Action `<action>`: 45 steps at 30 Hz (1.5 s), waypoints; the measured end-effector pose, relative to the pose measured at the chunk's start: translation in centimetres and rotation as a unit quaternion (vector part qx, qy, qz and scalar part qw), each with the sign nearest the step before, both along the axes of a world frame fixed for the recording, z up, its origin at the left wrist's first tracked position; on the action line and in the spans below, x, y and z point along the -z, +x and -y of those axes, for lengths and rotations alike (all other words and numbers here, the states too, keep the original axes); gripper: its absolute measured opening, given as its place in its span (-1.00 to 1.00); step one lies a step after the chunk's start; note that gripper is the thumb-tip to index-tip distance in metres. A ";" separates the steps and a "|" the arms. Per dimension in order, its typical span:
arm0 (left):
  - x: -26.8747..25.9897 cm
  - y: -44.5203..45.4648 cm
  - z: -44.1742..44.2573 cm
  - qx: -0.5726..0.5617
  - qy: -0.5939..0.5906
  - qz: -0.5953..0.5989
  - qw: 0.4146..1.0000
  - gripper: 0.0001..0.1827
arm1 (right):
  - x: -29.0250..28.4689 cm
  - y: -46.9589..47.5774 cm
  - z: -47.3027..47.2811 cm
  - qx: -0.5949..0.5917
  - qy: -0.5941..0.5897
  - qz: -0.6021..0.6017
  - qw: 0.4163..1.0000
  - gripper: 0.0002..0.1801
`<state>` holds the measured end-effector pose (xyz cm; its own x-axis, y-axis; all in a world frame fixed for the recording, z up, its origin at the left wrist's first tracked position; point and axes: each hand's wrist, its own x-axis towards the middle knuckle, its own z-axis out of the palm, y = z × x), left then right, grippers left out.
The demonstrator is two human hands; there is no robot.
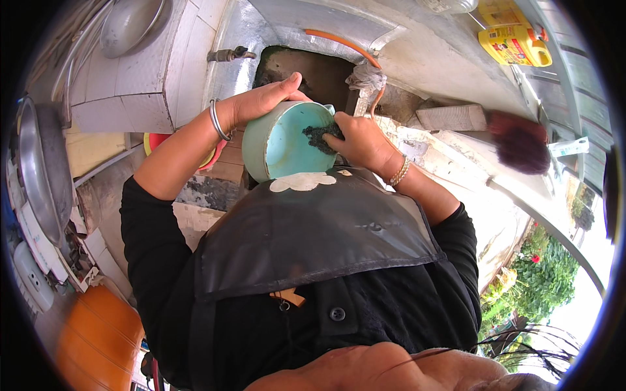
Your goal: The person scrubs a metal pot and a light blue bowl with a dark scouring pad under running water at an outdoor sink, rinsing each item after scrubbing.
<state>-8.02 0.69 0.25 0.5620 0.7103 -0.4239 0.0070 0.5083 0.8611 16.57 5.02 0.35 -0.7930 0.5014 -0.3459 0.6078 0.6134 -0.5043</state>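
A pale turquoise pot (286, 141) is tipped on its side against my dark apron (313, 229), its mouth facing me. My left hand (266, 100) lies along its outer wall, thumb raised, steadying it from the far left. Between the fingers of my right hand (364, 139) is a dark scouring pad (323, 137), which sits at the pot's mouth near the inner right wall. A small lug or handle shows on the rim beside the right hand. The pot's underside is hidden from view.
Beyond the pot is a dark basin (313, 63) with a metal tap (230, 54) at its left and an orange hose (342, 43) above. A yellow jug (513, 46) stands far right. A metal bowl (129, 24) rests upper left on tiles; a red-and-yellow basin (155, 141) lies below.
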 end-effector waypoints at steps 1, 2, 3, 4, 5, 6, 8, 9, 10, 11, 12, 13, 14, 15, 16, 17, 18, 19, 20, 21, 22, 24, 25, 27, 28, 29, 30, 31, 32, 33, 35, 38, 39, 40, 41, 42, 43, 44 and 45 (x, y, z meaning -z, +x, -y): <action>0.0 0.3 -0.2 0.001 -0.018 -0.012 1.000 -0.06 | -0.5 -0.8 -0.7 -0.033 0.071 -0.067 0.995 -0.70; 0.3 0.6 -0.6 0.002 -0.035 -0.023 0.999 -0.06 | -0.5 -2.1 -1.8 -0.066 0.141 -0.132 0.979 -0.70; 0.5 0.9 -1.2 0.006 -0.051 -0.034 0.998 -0.07 | -0.8 -3.2 -2.8 -0.096 0.212 -0.194 0.953 -0.70; 0.8 0.9 -1.3 -0.018 -0.087 0.008 0.996 -0.07 | -1.4 -4.6 -3.4 -0.125 0.242 -0.218 0.937 -0.70; 1.0 0.8 -1.3 -0.045 -0.103 0.045 0.993 -0.07 | -1.7 -5.4 -3.9 -0.152 0.272 -0.241 0.919 -0.70; 0.8 0.9 -0.8 -0.041 -0.108 0.036 0.993 -0.07 | -1.1 -5.0 -4.0 -0.145 0.245 -0.255 0.924 -0.67; 0.8 0.5 -0.2 -0.035 -0.083 0.024 0.996 -0.07 | -0.1 -2.7 -2.2 -0.062 0.149 -0.163 0.973 -0.65; 1.0 0.2 0.2 -0.027 -0.057 0.020 0.998 -0.06 | 0.6 -1.5 -1.1 -0.023 0.098 -0.119 0.988 -0.64; 1.2 0.1 0.5 -0.015 -0.033 0.018 0.999 -0.06 | 1.0 -0.7 -0.3 -0.030 0.080 -0.073 0.994 -0.63; 1.3 -0.1 0.4 -0.014 -0.037 0.009 0.999 -0.06 | 1.5 -1.0 -0.7 -0.056 0.114 -0.100 0.987 -0.67; 1.6 0.1 0.2 -0.008 -0.046 0.000 0.999 -0.06 | 1.2 -1.7 -1.1 -0.076 0.144 -0.126 0.979 -0.71; 1.7 0.5 -0.3 0.003 -0.050 -0.007 0.999 -0.06 | 0.7 -2.5 -1.9 -0.092 0.179 -0.149 0.968 -0.75; 0.9 1.1 -0.6 -0.022 -0.065 -0.006 0.998 -0.06 | -0.3 -3.9 -2.9 -0.134 0.250 -0.178 0.942 -0.84; 0.7 1.2 -0.6 -0.060 -0.091 0.013 0.994 -0.07 | -0.6 -5.5 -3.5 -0.164 0.302 -0.254 0.904 -0.91; 0.6 1.1 -0.3 -0.096 -0.119 0.033 0.988 -0.07 | -1.2 -6.2 -3.7 -0.179 0.308 -0.265 0.896 -0.91; 0.6 1.1 -0.1 -0.133 -0.147 0.053 0.979 -0.07 | -1.4 -6.4 -3.8 -0.193 0.314 -0.275 0.888 -0.91; 0.8 1.3 0.6 -0.138 -0.159 0.048 0.976 -0.08 | -1.1 -5.9 -3.3 -0.163 0.297 -0.247 0.908 -0.91; 1.4 1.0 0.8 -0.115 -0.137 0.063 0.982 -0.08 | -0.3 -4.9 -2.6 -0.140 0.278 -0.223 0.924 -0.90; 2.2 0.6 1.0 -0.092 -0.115 0.078 0.986 -0.08 | 0.4 -3.8 -1.9 -0.116 0.259 -0.199 0.938 -0.90; 2.5 0.4 1.1 -0.066 -0.092 0.095 0.989 -0.08 | 0.6 -2.7 -1.4 -0.096 0.231 -0.138 0.958 -0.88; 2.6 0.2 1.2 -0.047 -0.081 0.050 0.994 0.02 | 0.9 -2.3 -1.2 -0.105 0.225 -0.116 0.962 -0.88; 2.8 0.5 0.9 -0.066 -0.104 0.054 0.991 0.01 | 1.1 -3.0 -1.8 -0.131 0.243 -0.146 0.950 -0.87; 2.5 0.9 0.6 -0.070 -0.114 0.057 0.989 0.01 | 0.7 -4.3 -2.8 -0.147 0.268 -0.198 0.931 -0.88; 1.8 0.9 0.6 -0.111 -0.149 0.051 0.981 -0.03 | -0.1 -6.5 -3.4 -0.191 0.321 -0.249 0.894 -0.77; 1.9 0.9 0.7 -0.134 -0.148 0.067 0.978 -0.04 | -0.6 -6.6 -3.7 -0.208 0.307 -0.269 0.889 -0.75; 2.1 0.9 0.8 -0.156 -0.146 0.082 0.973 -0.05 | -1.2 -6.5 -4.0 -0.226 0.294 -0.287 0.883 -0.74; 4.2 -0.4 1.2 -0.133 -0.176 0.116 0.968 -0.03 | -2.0 -6.2 -4.1 -0.179 0.256 -0.297 0.902 -0.72; 4.3 -0.7 1.5 -0.163 -0.195 0.145 0.956 -0.03 | -2.9 -5.2 -3.9 -0.129 0.219 -0.301 0.919 -0.69; 4.3 -1.0 1.7 -0.192 -0.213 0.173 0.942 -0.02 | -3.0 -4.2 -3.6 -0.086 0.150 -0.276 0.945 -0.65; 4.4 -1.3 1.9 -0.219 -0.231 0.200 0.927 -0.01 | -2.8 -3.7 -2.9 -0.052 0.047 -0.272 0.960 -0.67; 5.7 -1.9 2.1 -0.226 -0.228 0.212 0.923 0.00 | -2.5 -4.3 -1.3 -0.070 -0.087 -0.231 0.966 -0.69; 6.6 -2.0 1.9 -0.247 -0.244 0.203 0.915 -0.01 | -1.6 -7.0 -0.1 -0.073 0.032 -0.219 0.972 -0.63; 6.2 -1.8 1.9 -0.248 -0.244 0.209 0.914 -0.02 | -0.8 -7.2 0.2 -0.090 0.196 -0.289 0.933 -0.59; 5.8 -1.6 2.0 -0.248 -0.244 0.216 0.912 -0.04 | -0.4 -6.9 0.2 -0.136 0.156 -0.256 0.944 -0.55; 5.7 -1.6 2.0 -0.249 -0.244 0.222 0.911 -0.06 | -0.1 -6.4 0.0 -0.182 0.115 -0.222 0.951 -0.52; 7.1 -2.3 2.3 -0.230 -0.241 0.184 0.925 -0.10 | 0.0 -6.3 0.0 -0.233 0.072 -0.188 0.951 -0.49; 7.0 -2.1 2.3 -0.238 -0.240 0.183 0.923 -0.10 | 1.1 -6.2 0.4 -0.222 0.039 -0.162 0.961 -0.49; 6.9 -1.7 2.4 -0.245 -0.239 0.182 0.922 -0.09 | 3.0 -6.1 1.1 -0.211 0.007 -0.135 0.968 -0.49; 6.8 -1.4 2.6 -0.253 -0.239 0.181 0.920 -0.09 | 4.5 -6.2 1.8 -0.200 -0.028 -0.108 0.973 -0.50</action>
<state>-9.38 -1.95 -6.53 0.3761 0.7008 -0.6062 -0.5787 0.6886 0.4370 10.42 3.21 -4.11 -0.9783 0.1224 -0.1673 0.2017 0.7471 -0.6333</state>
